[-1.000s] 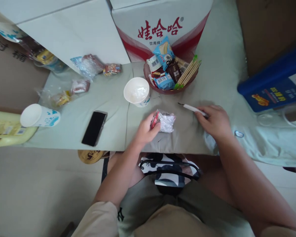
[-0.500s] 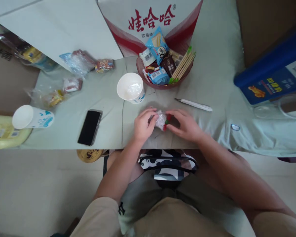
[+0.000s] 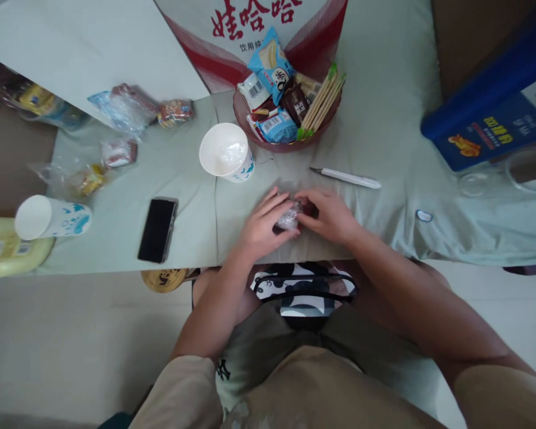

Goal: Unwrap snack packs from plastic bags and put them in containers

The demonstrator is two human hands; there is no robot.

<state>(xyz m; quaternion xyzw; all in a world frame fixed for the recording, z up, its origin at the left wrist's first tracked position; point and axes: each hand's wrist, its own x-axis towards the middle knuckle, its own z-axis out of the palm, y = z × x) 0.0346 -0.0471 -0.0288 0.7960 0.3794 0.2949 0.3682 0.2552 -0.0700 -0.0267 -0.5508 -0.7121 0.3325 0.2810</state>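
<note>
Over the front part of the table, a small bundle of crinkled clear plastic (image 3: 289, 220) with red showing at its right side sits between my two hands. My left hand (image 3: 264, 225) curves around its left side, fingers on top and thumb low at the front. From the right, my right hand (image 3: 329, 215) closes on the red end with thumb and fingers. Much of the bundle is covered by fingers, so its exact kind cannot be made out. A white paper cup (image 3: 226, 152) with clear film inside stands just beyond my left hand. Behind my right hand lies a white pen-like tool (image 3: 346, 177).
A reddish glass bowl (image 3: 290, 146) holds packaged snacks and green-tipped sticks. To the left are a phone (image 3: 158, 230), a tipped paper cup (image 3: 53, 216) and wrapped snacks (image 3: 118, 153). A blue box (image 3: 477, 131) stands right. A small oval piece (image 3: 424, 215) lies near the right front.
My left hand has spread further over the plastic bundle, and my right fingers have closed in on its red end. The view has shifted slightly, moving the tabletop things up and left.
</note>
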